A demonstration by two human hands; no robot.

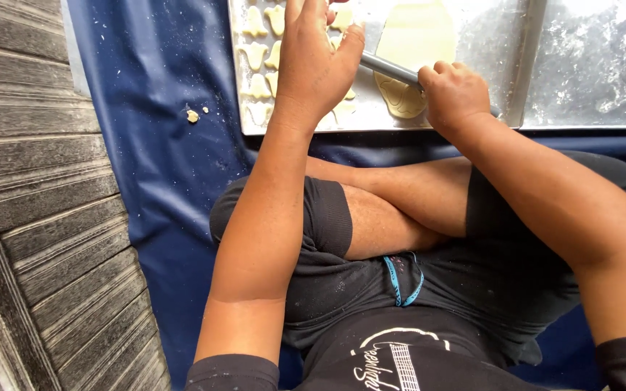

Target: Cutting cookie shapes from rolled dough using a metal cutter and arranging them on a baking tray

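My left hand [314,58] reaches over a floured metal tray [472,119] and rests among several small cut dough shapes [255,54]. Its fingers are partly out of frame, so what they touch is unclear. My right hand [454,90] is closed around a thin dark metal rod [393,70] that lies across a flat sheet of pale dough [414,36]. The rod runs from my right fist toward my left hand. I sit cross-legged in dark shorts in front of the tray.
A second floured metal tray [595,65] lies to the right. Both trays rest on a blue sheet [153,145] with dough crumbs [193,115] on it. Grey wooden planks [30,217] border the sheet on the left.
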